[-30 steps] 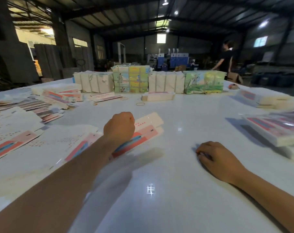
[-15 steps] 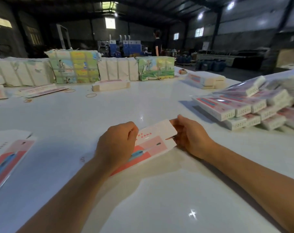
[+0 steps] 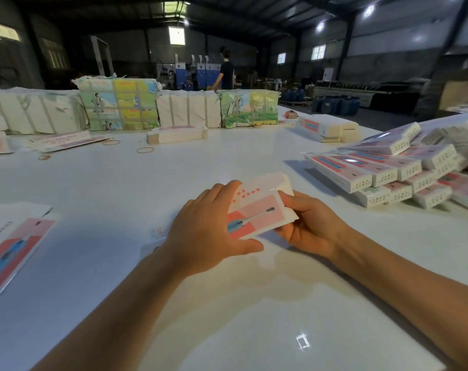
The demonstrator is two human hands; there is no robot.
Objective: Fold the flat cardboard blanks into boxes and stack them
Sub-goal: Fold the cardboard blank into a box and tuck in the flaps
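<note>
Lifted off the glossy white worktop [image 3: 120,199] since earlier, the flat pink-and-white cardboard blank [image 3: 257,210] is pinched unfolded between left hand [image 3: 206,236] and right hand [image 3: 310,226]; folded pink-and-white boxes [image 3: 393,170] are stacked rightward, further blanks remaining.

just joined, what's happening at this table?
A person is folding cardboard boxes by hand. Both the left hand and the right hand grip one flat pink-and-white blank above the white table; it isn't a box yet. Finished boxes are piled to the right, and more blanks lie to the left.
</note>
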